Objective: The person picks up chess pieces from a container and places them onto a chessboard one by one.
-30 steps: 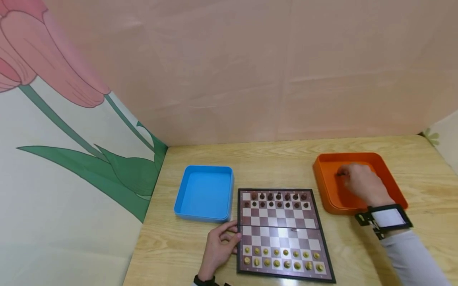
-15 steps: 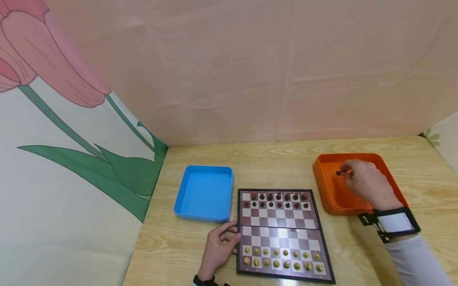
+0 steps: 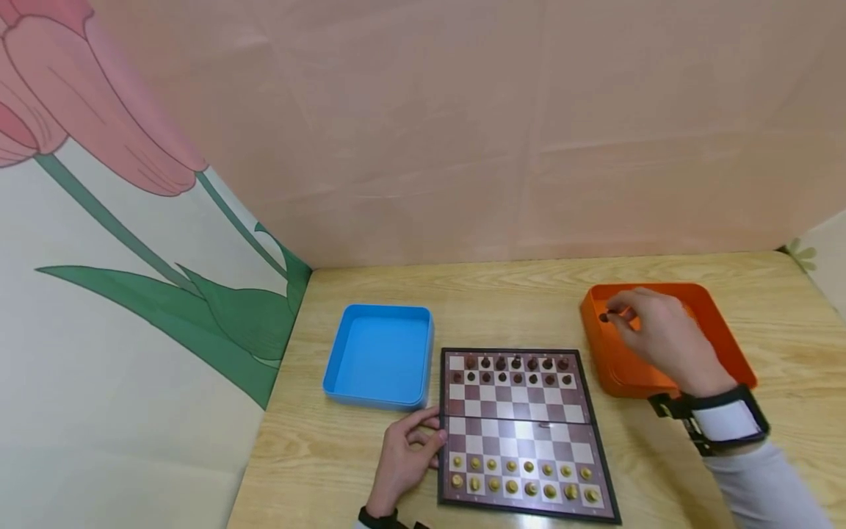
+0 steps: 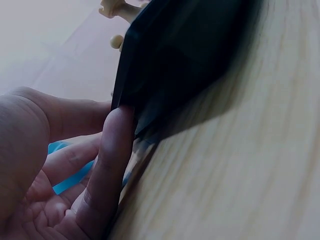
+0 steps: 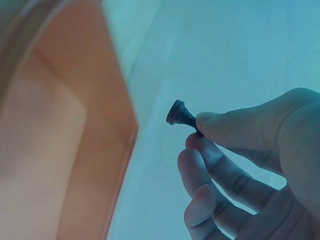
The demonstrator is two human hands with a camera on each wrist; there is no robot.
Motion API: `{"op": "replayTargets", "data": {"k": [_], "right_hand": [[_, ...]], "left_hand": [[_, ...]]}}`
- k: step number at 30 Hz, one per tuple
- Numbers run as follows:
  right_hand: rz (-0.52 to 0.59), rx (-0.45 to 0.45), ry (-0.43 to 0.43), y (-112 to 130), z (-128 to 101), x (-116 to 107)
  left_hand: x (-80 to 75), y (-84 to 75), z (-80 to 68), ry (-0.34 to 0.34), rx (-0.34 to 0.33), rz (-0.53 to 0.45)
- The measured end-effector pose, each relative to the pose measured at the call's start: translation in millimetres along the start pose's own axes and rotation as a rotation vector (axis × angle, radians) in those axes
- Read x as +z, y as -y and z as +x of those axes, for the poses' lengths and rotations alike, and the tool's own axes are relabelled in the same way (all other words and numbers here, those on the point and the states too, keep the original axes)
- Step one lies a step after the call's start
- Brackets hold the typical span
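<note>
A small folding chessboard [image 3: 522, 430] lies on the wooden table with dark pieces [image 3: 515, 369] on its far rows and pale pieces [image 3: 518, 477] on its near rows. My left hand [image 3: 403, 459] rests against the board's left edge [image 4: 150, 85], fingers curled on it. My right hand [image 3: 654, 334] hovers over the orange tray [image 3: 710, 316] and pinches a dark chess piece [image 3: 604, 317] between thumb and fingers; the right wrist view shows that dark piece [image 5: 181, 116] held at its top, base outward, beside the orange tray [image 5: 65, 150].
A blue tray [image 3: 378, 356] stands left of the board, nothing visible inside. Pink backdrop walls with a tulip print close off the table at the back and left. Bare table top lies behind the board and between the trays.
My right hand has lifted out of the orange tray with a dark piece in its fingertips and moved left toward the tray's near-left corner. The left hand has stayed put.
</note>
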State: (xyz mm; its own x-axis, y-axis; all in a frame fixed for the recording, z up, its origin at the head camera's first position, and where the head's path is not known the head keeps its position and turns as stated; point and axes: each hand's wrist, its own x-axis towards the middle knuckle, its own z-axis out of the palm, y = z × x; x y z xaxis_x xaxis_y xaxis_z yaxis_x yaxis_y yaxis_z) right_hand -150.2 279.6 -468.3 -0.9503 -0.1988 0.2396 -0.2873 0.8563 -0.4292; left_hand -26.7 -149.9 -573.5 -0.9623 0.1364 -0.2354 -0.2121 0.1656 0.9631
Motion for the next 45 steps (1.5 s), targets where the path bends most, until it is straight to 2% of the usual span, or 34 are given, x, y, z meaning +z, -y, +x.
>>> {"op": "replayTargets", "data": {"k": [9,15,19,28,32,37,45], "right_hand": [[0.018,-0.098,-0.018,49,5,8],[0.027,-0.142,0.004,76,9,19],[0.047,-0.201,0.016,87,14,26],[0.124,-0.263,0.068,109,28,40],[0.118,-0.315,0.075,121,33,50],[0.134,-0.318,0.119,134,35,62],[0.213,-0.347,0.182,150,46,86]], "left_hand": [[-0.3,2.1,0.0,0.000,-0.001,0.006],[-0.6,2.8,1.6,-0.001,0.017,0.016],[-0.5,2.9,2.3,0.003,0.032,0.006],[0.0,0.9,2.9,0.011,0.045,-0.001],[-1.1,1.3,2.1,0.009,0.035,0.003],[-1.0,1.2,2.1,0.019,0.011,0.020],[-0.6,1.5,3.8,0.007,0.019,0.012]]}}
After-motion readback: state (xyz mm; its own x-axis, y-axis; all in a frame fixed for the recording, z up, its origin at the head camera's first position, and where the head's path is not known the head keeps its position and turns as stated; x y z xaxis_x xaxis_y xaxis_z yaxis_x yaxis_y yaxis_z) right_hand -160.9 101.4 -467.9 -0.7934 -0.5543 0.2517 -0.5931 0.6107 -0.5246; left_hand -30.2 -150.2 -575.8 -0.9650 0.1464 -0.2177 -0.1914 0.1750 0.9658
